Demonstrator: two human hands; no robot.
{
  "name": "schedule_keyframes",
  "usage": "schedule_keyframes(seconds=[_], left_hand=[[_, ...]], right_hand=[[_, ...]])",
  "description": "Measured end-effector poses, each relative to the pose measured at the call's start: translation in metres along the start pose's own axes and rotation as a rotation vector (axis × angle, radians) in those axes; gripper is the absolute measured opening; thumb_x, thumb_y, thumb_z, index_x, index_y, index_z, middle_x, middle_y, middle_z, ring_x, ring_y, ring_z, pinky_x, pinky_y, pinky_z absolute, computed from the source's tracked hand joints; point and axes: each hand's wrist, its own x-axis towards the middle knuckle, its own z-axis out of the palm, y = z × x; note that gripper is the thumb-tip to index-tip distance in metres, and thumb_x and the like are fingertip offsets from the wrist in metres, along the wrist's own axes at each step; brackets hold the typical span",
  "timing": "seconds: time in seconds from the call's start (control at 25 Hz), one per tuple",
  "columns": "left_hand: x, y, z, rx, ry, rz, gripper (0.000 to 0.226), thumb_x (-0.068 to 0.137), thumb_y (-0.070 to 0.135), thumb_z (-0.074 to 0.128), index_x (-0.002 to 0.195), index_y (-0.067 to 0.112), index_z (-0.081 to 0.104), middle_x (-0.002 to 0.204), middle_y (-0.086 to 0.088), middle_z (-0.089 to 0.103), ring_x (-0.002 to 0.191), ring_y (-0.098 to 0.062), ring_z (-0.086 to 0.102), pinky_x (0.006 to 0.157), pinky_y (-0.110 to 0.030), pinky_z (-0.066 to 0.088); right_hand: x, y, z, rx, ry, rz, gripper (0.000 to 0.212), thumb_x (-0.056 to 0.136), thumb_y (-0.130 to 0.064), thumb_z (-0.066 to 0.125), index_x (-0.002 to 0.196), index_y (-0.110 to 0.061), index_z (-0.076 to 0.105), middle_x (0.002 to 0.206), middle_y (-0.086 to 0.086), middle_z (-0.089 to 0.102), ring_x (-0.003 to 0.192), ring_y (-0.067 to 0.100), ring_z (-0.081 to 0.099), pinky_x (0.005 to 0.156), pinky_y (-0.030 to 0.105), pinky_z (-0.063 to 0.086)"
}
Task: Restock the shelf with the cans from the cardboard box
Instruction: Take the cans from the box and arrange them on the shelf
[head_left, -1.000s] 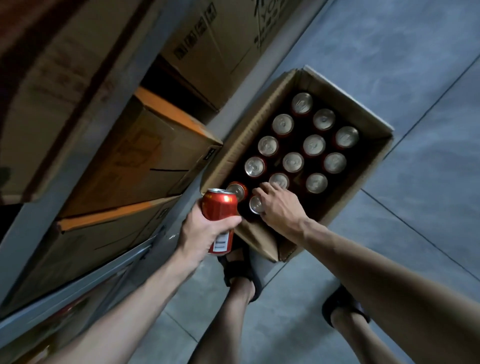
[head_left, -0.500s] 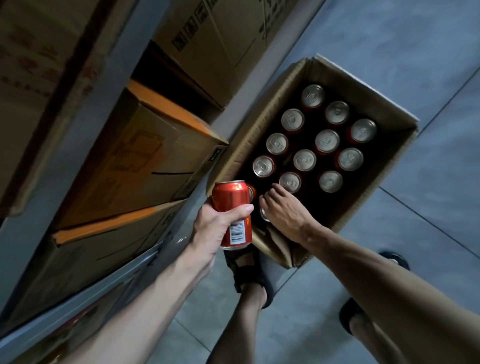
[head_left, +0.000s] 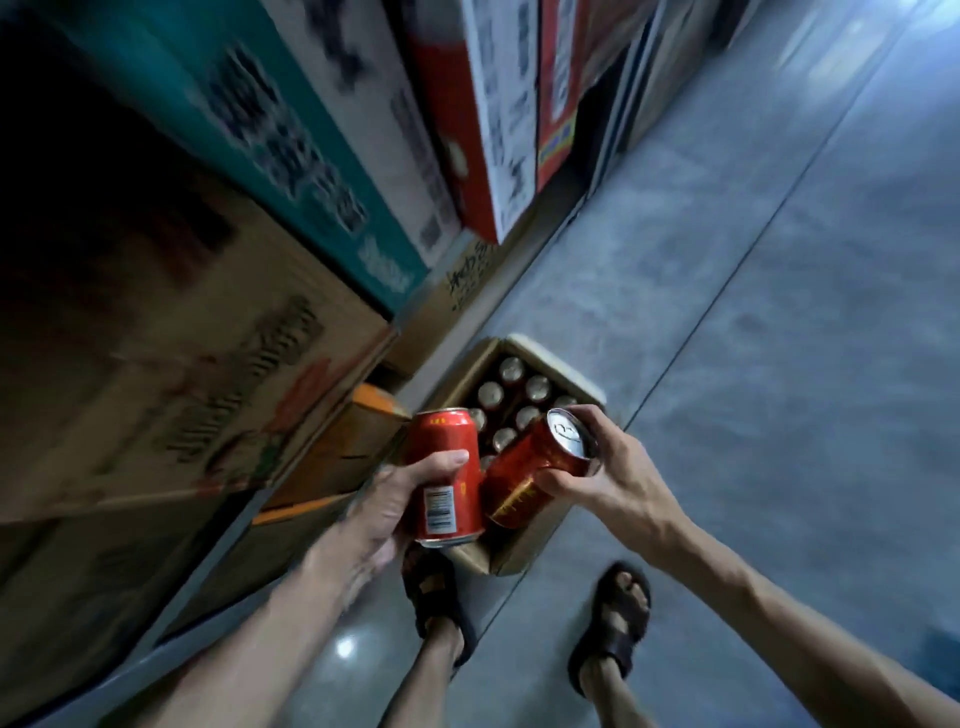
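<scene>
My left hand (head_left: 387, 512) grips an upright red can (head_left: 447, 470) by its side, barcode facing me. My right hand (head_left: 605, 475) holds a second red can (head_left: 530, 473) tilted, its silver top toward me, fingers around the upper rim. The two cans touch, held above the near end of the open cardboard box (head_left: 563, 371) on the floor. Several silver-topped cans (head_left: 511, 369) stand in rows inside the box. The shelf (head_left: 208, 561) runs along the left, its grey rail slanting down to the bottom left.
Cartons fill the shelf: a brown carton (head_left: 182, 389) at left, a teal carton (head_left: 291, 135) above it, red and white cartons (head_left: 493, 114) further along. Orange-taped boxes (head_left: 353, 447) sit on the lower level. My sandalled feet (head_left: 613, 623) stand on the grey tiled floor (head_left: 779, 364).
My right hand has lifted a second can out of the box. Both hands have risen and the view has swung up, so the box looks smaller and further away.
</scene>
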Motion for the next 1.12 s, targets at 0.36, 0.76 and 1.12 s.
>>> schedule_keyframes(seconds=[0.36, 0.76, 1.12], left_hand=[[-0.296, 0.184, 0.094, -0.032, -0.231, 0.257, 0.064, 0.045, 0.035, 0.094, 0.101, 0.011, 0.075, 0.096, -0.016, 0.072, 0.086, -0.029, 0.071, 0.079, -0.044, 0.058], [-0.464, 0.209, 0.053, -0.254, -0.023, 0.572, 0.036, 0.070, 0.034, 0.081, 0.102, 0.018, 0.076, 0.091, -0.015, 0.076, 0.081, -0.028, 0.075, 0.065, -0.037, 0.059], [-0.453, 0.204, -0.032, -0.418, 0.210, 0.547, 0.079, 0.048, 0.039, 0.090, 0.116, 0.008, 0.062, 0.096, -0.017, 0.075, 0.088, -0.031, 0.073, 0.079, -0.045, 0.059]], right_hand=[[-0.107, -0.324, -0.086, 0.170, -0.043, -0.279, 0.075, 0.070, -0.035, 0.081, 0.137, -0.030, 0.046, 0.116, -0.011, 0.069, 0.107, 0.007, 0.065, 0.090, 0.026, 0.052], [-0.167, -0.479, -0.021, 0.162, -0.271, -0.422, 0.065, 0.067, -0.044, 0.084, 0.121, -0.030, 0.051, 0.099, -0.012, 0.072, 0.086, 0.003, 0.069, 0.070, 0.018, 0.054], [-0.122, -0.492, 0.078, 0.062, -0.326, -0.281, 0.066, 0.062, -0.038, 0.091, 0.113, -0.019, 0.054, 0.102, 0.006, 0.072, 0.091, 0.020, 0.072, 0.071, 0.033, 0.060]])
